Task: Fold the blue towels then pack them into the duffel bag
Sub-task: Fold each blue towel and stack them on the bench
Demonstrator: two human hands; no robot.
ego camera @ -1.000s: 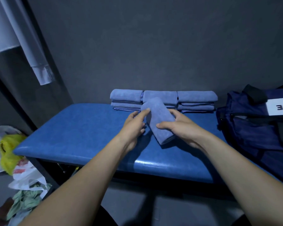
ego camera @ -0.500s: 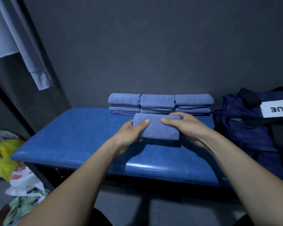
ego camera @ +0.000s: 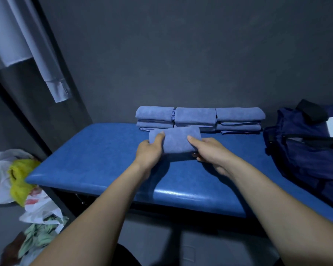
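A folded blue towel is held between two hands above the middle of a blue padded bench, just in front of the stacks at its far edge. It is gripped at its left end by the left hand, thumb on top, and at its right end by the right hand, thumb on top and fingers curled beneath. The long axis is set left to right, roughly parallel to the far edge. The cloth is seen as a smooth, compact rectangle with rounded folds. Three stacks of folded towels are lined along the far edge. A navy duffel bag is placed at the right end. Plastic bags are seen on the floor at left.
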